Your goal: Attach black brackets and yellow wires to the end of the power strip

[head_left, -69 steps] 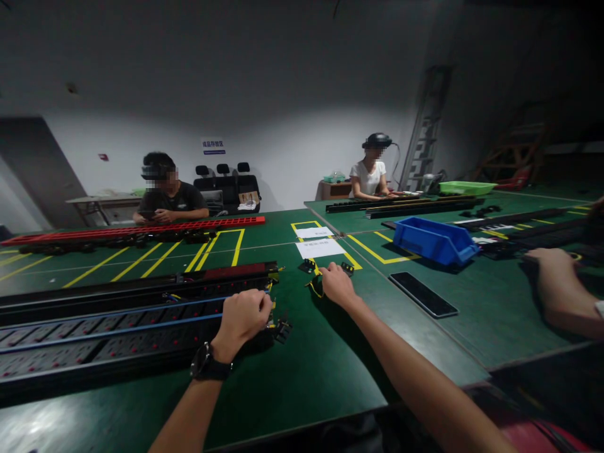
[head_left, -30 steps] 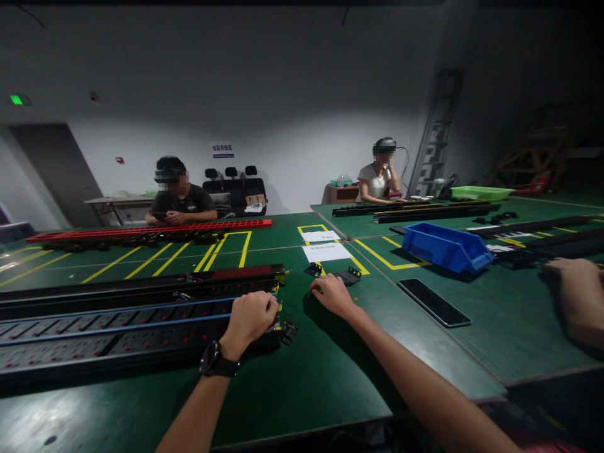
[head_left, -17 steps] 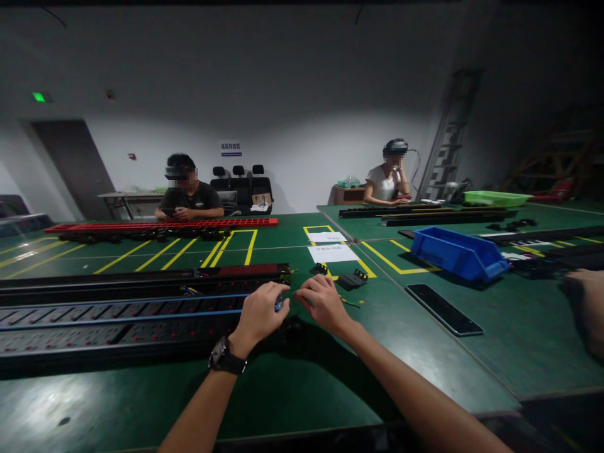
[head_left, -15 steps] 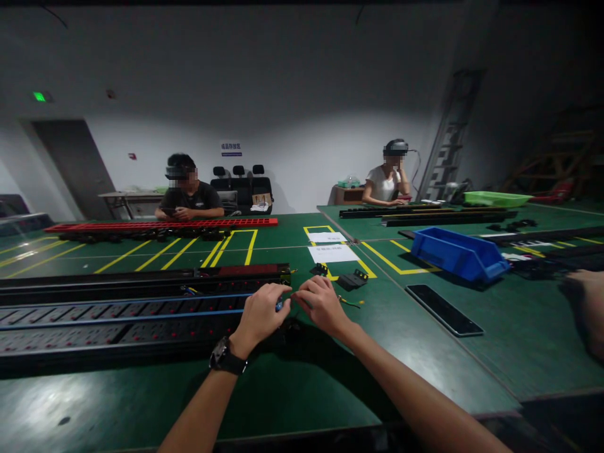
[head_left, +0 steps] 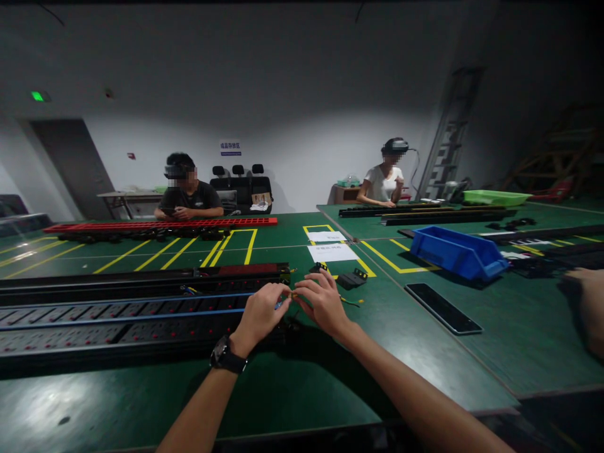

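My left hand (head_left: pixel 260 313), with a black watch on its wrist, is curled at the right end of a long black power strip (head_left: pixel 117 318) that has red switches and blue wires along it. My right hand (head_left: pixel 321 302) meets it fingertip to fingertip. Both hands pinch a thin yellow-green wire (head_left: pixel 293 294) at the strip's end. A second black strip (head_left: pixel 141 283) lies just behind the first.
Small black brackets (head_left: pixel 353 277) and white papers (head_left: pixel 332 252) lie beyond my hands. A phone (head_left: pixel 442 307) and a blue bin (head_left: pixel 455 252) sit to the right. Another person's arm (head_left: pixel 587 302) rests at the right edge. Two people sit at the far side, behind a red strip (head_left: pixel 160 224).
My right hand drew back from the brackets near the papers to the strip's end and joined my left hand on the wire. The view swung a little left.
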Available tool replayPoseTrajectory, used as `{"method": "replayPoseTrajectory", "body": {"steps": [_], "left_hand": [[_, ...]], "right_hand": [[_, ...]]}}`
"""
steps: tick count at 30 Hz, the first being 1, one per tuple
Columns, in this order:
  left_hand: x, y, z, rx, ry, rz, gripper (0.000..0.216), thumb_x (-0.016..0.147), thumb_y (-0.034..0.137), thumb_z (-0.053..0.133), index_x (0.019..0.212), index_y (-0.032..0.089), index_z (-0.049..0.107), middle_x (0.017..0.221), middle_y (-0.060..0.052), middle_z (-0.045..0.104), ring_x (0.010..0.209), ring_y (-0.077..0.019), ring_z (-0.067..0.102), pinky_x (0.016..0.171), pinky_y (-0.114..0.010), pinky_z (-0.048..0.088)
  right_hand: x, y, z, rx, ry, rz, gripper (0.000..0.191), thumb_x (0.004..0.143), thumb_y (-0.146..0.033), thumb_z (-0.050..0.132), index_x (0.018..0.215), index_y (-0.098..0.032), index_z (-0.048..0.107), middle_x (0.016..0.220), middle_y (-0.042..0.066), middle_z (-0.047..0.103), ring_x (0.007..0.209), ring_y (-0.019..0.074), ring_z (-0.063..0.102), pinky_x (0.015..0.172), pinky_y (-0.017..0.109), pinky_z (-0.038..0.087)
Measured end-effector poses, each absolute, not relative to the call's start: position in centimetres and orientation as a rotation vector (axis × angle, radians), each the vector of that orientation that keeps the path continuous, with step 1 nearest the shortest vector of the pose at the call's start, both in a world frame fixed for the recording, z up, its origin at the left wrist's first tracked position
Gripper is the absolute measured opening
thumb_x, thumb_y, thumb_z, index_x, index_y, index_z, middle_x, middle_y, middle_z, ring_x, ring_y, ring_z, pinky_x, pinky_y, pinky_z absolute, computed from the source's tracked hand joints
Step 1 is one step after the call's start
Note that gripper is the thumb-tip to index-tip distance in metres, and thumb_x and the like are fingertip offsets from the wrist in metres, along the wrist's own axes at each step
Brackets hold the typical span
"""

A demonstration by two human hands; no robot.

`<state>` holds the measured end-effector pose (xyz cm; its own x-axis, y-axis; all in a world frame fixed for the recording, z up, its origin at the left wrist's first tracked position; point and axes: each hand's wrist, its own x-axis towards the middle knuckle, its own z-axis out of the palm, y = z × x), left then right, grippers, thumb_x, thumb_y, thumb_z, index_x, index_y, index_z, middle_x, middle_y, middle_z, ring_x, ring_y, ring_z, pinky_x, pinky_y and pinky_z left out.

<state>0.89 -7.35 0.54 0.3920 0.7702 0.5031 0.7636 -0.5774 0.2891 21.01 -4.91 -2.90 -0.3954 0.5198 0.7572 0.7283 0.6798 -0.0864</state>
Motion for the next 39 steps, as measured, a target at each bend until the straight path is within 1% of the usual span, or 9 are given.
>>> {"method": "replayPoseTrajectory", "body": {"steps": [3,7,14,20,24,28,32,35,39], "left_hand": [[0.9,-7.3,0.3,2.669,1.456,0.927,0.015,0.097,0.024,0.057,0.109,0.022,0.065,0.104,-0.004,0.071,0.099,-0.0186,0.065,0.085,-0.029,0.052],[0.8,-7.2,0.1,2.731,1.486,0.915,0.019,0.095,0.021,0.059,0.113,0.023,0.063,0.11,-0.005,0.07,0.106,-0.0196,0.063,0.088,-0.03,0.053],[0.8,-7.2,-0.1,2.731,1.542,0.896,0.02,0.093,0.022,0.061,0.113,0.024,0.064,0.113,-0.005,0.066,0.108,-0.0188,0.062,0.087,-0.028,0.054],[1.1,-7.4,0.1,2.762,1.535,0.86,0.018,0.099,0.026,0.053,0.112,0.024,0.065,0.11,-0.005,0.067,0.106,-0.0186,0.062,0.086,-0.028,0.053],[1.1,-7.6,0.4,2.72,1.587,0.941,0.019,0.099,0.027,0.052,0.113,0.022,0.064,0.112,-0.006,0.068,0.108,-0.0198,0.062,0.088,-0.029,0.052],[1.1,-7.6,0.5,2.71,1.637,0.911,0.019,0.1,0.027,0.049,0.11,0.022,0.065,0.108,-0.006,0.07,0.103,-0.02,0.064,0.083,-0.029,0.05],[1.0,-7.8,0.6,2.675,1.671,0.817,0.019,0.099,0.026,0.048,0.107,0.022,0.065,0.097,-0.003,0.073,0.089,-0.0179,0.067,0.073,-0.027,0.046],[1.0,-7.9,0.7,2.663,1.708,0.757,0.02,0.099,0.028,0.047,0.102,0.023,0.066,0.091,-0.002,0.074,0.08,-0.0172,0.067,0.065,-0.027,0.041],[1.0,-7.7,0.5,2.665,1.748,0.706,0.02,0.099,0.029,0.048,0.098,0.023,0.067,0.085,-0.001,0.074,0.075,-0.0177,0.068,0.061,-0.027,0.035]], "right_hand": [[21.1,-4.9,-2.9,-0.955,-2.092,-0.365,0.015,0.099,-0.032,0.061,0.1,-0.03,0.075,0.112,0.001,0.075,0.118,0.0232,0.056,0.119,0.049,0.022],[21.0,-5.0,-2.8,-0.972,-2.107,-0.367,0.015,0.1,-0.033,0.06,0.098,-0.029,0.075,0.109,0.002,0.075,0.115,0.0228,0.057,0.119,0.048,0.022],[21.1,-4.9,-2.9,-1.006,-2.119,-0.343,0.015,0.099,-0.032,0.06,0.099,-0.028,0.074,0.101,0.003,0.073,0.107,0.0221,0.056,0.115,0.045,0.026],[20.9,-4.9,-3.0,-0.979,-2.121,-0.303,0.018,0.101,-0.034,0.058,0.098,-0.027,0.075,0.096,0.003,0.072,0.101,0.0216,0.057,0.111,0.042,0.03],[22.0,-3.9,-2.7,-1.159,-2.084,-0.28,0.022,0.101,-0.036,0.057,0.096,-0.026,0.075,0.096,0.005,0.072,0.102,0.023,0.056,0.105,0.04,0.032],[25.2,-2.1,-2.3,-1.566,-1.932,-0.237,0.022,0.099,-0.037,0.058,0.094,-0.025,0.076,0.099,0.006,0.073,0.102,0.0249,0.056,0.096,0.038,0.035],[28.7,-0.4,-2.6,-1.87,-1.866,-0.221,0.023,0.097,-0.036,0.058,0.093,-0.025,0.078,0.102,0.007,0.074,0.104,0.027,0.056,0.09,0.037,0.037],[29.9,0.3,-3.1,-1.975,-1.859,-0.201,0.025,0.096,-0.036,0.058,0.092,-0.025,0.079,0.103,0.008,0.074,0.105,0.0279,0.057,0.087,0.037,0.038],[30.2,0.7,-3.4,-1.973,-1.859,-0.2,0.022,0.094,-0.032,0.059,0.094,-0.024,0.079,0.105,0.009,0.074,0.107,0.0281,0.058,0.086,0.036,0.039]]}}
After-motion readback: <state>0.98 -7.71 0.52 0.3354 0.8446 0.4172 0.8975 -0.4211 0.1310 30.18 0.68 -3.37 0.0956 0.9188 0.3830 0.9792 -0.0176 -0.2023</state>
